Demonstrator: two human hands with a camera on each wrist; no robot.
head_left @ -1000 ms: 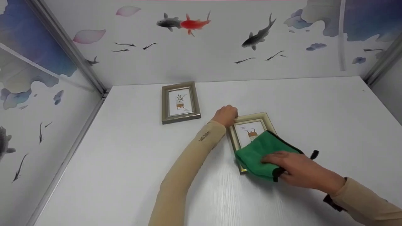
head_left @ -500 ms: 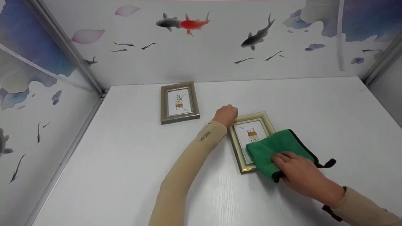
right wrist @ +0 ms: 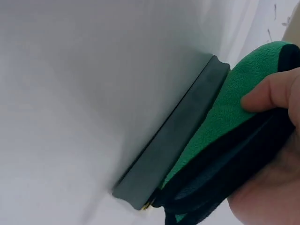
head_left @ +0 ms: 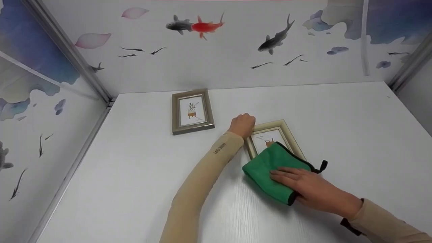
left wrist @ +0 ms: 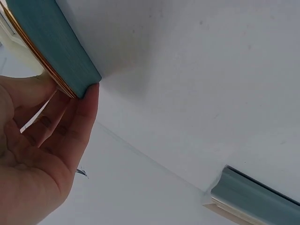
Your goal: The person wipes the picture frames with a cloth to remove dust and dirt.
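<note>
The left sleeve, lower centre, reads "Let's Slim"; the left hand pinches a pale frame, the right hand a cloth.

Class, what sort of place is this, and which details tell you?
Probably a partitioned work booth: a fish-printed back panel, a metal corner rail and a white tabletop walled in on both sides show it.

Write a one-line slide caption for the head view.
Left hand grips a gold frame; right hand holds a green cloth across it; a darker frame lies apart.
</note>
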